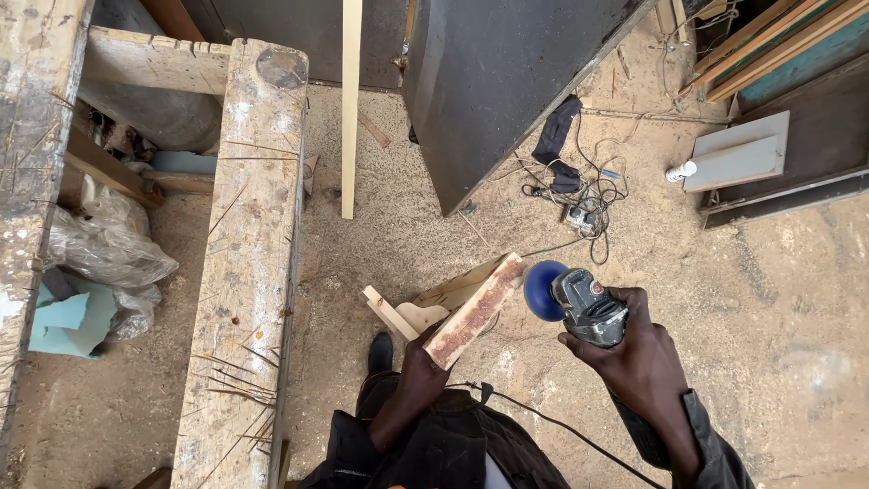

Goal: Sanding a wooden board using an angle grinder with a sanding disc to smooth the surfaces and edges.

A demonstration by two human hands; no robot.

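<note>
Here left hand [418,367] grips wood piece [473,311] underneath; right hand [634,353] holds grinder [579,301].

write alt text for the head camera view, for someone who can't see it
Seen from above, a person's left hand holds a wooden piece while the right hand holds a grinder with a blue disc beside its edge. A worn workbench stands left on the sawdust floor.
</note>
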